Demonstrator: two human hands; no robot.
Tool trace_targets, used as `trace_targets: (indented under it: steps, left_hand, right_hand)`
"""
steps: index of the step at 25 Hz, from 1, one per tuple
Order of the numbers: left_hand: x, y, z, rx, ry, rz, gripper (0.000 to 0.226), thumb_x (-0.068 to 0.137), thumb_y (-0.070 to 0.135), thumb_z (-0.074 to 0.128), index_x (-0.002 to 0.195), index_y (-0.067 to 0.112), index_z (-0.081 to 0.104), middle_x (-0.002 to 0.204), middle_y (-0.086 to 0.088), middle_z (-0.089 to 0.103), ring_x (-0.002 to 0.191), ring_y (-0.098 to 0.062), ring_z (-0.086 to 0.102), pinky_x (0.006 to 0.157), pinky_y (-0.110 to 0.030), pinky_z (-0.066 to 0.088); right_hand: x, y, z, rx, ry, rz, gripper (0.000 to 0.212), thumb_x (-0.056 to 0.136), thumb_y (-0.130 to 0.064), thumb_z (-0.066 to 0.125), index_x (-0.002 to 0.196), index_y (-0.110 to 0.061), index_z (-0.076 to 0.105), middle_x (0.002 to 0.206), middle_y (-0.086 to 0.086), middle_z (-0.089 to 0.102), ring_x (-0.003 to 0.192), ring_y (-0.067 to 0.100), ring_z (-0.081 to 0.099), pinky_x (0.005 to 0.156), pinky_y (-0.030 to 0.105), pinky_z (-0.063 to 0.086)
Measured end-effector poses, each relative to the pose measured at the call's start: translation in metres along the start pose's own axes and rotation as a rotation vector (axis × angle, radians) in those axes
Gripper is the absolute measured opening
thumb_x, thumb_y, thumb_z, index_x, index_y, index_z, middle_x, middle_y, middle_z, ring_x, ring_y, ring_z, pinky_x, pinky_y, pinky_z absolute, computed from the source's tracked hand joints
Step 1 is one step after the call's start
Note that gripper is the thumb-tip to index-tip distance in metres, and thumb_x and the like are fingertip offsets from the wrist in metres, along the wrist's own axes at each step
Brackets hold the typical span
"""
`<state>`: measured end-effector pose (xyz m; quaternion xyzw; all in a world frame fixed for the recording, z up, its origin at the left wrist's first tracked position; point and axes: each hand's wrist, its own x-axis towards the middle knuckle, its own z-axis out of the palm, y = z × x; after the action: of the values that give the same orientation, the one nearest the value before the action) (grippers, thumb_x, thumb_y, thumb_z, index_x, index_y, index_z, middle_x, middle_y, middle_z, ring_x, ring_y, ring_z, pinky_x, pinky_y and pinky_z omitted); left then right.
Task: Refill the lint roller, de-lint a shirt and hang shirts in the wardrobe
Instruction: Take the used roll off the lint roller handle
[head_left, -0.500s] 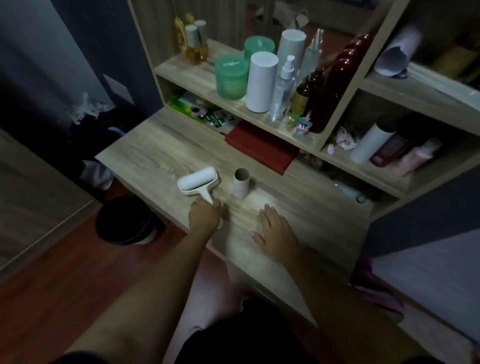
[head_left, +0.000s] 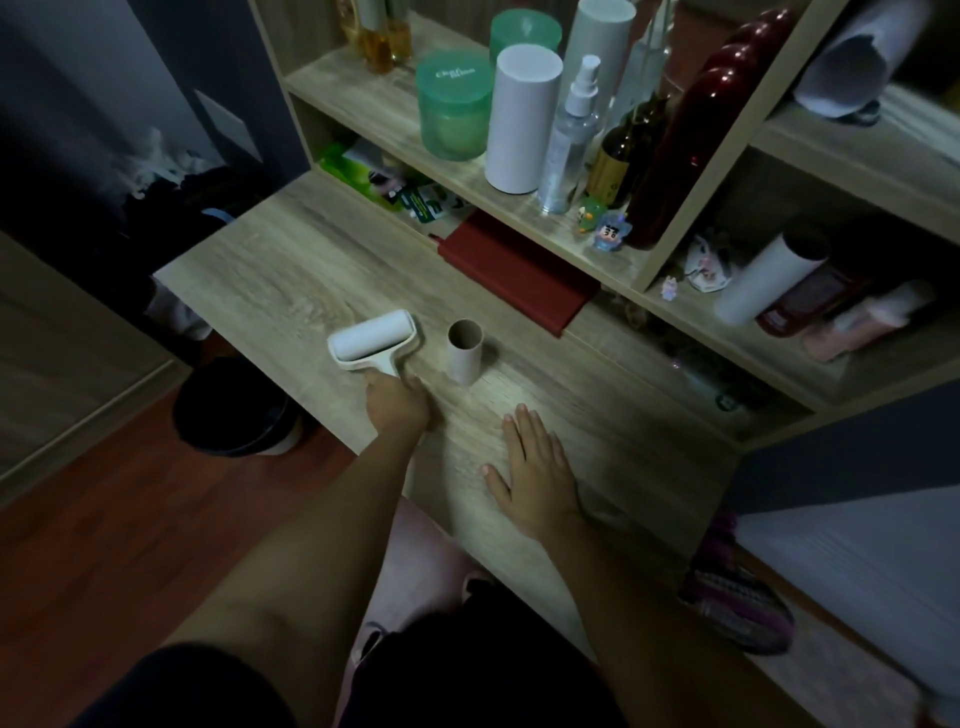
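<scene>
A white lint roller (head_left: 373, 339) lies on the wooden desk (head_left: 291, 270), its roll pointing away from me. My left hand (head_left: 396, 401) is closed around its handle. Just to the right stands an empty brown cardboard core (head_left: 465, 351), upright. My right hand (head_left: 535, 470) rests flat on the desk with fingers spread, holding nothing. Two white rolls (head_left: 522, 117) stand on the upper shelf, and another white roll (head_left: 768, 278) leans on the lower right shelf. No shirt is in view.
Green jars (head_left: 453, 104), a spray bottle (head_left: 571, 135) and dark bottles (head_left: 631, 150) crowd the shelf. A red book (head_left: 519, 270) lies under it at the desk's back. A black bin (head_left: 234, 410) stands on the floor at the left, dark clothes (head_left: 176, 197) beyond it.
Both hands stay where they were, the left on the roller's handle and the right flat on the desk. Only the view has shifted slightly.
</scene>
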<state>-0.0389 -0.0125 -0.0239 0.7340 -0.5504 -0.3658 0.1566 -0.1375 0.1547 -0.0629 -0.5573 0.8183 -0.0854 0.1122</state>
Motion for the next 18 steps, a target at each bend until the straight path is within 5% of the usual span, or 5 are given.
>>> trace_targets:
  steps: [6, 11, 14, 18]
  left_hand:
    - [-0.011, 0.006, -0.029, -0.048, 0.11, 0.059, 0.045, 0.098, 0.026, 0.043, 0.134, 0.0, 0.033, 0.121, -0.024, 0.056, 0.111, -0.042, 0.054, 0.086, -0.044, 0.043]
    - [-0.044, 0.003, -0.068, -0.124, 0.133, 0.446, 0.031, 0.098, 0.034, 0.044, 0.106, 0.004, 0.046, 0.084, -0.014, 0.059, 0.081, -0.037, 0.061, 0.065, -0.031, 0.037]
    - [-0.084, -0.002, -0.078, -0.093, 0.056, 0.609, 0.032, 0.097, 0.029, 0.048, 0.118, 0.005, 0.048, 0.096, -0.015, 0.063, 0.087, -0.034, 0.062, 0.068, -0.028, 0.037]
    - [-0.121, -0.004, -0.069, -0.026, -0.067, 0.618, 0.044, 0.096, 0.033, 0.049, 0.131, 0.006, 0.043, 0.123, -0.015, 0.06, 0.11, -0.034, 0.059, 0.085, -0.036, 0.046]
  right_hand:
    - [0.001, 0.0, -0.003, 0.036, -0.037, -0.003, 0.075, 0.087, -0.058, 0.02, 0.148, -0.014, 0.02, 0.158, 0.007, 0.013, 0.146, 0.021, 0.01, 0.114, 0.036, 0.005]
    - [0.013, -0.008, -0.044, 0.632, 0.127, 0.264, 0.054, 0.094, -0.045, 0.034, 0.143, -0.02, 0.03, 0.149, 0.005, 0.034, 0.133, 0.016, 0.037, 0.105, 0.036, 0.039]
    - [0.026, -0.024, -0.096, 0.903, 0.272, 0.252, 0.044, 0.098, -0.035, 0.034, 0.139, -0.019, 0.037, 0.14, 0.006, 0.046, 0.118, 0.009, 0.047, 0.092, 0.025, 0.043]
    - [0.038, -0.044, -0.14, 1.063, 0.284, 0.057, 0.062, 0.086, -0.058, 0.023, 0.139, -0.027, 0.034, 0.139, -0.001, 0.044, 0.117, 0.009, 0.049, 0.087, 0.013, 0.043]
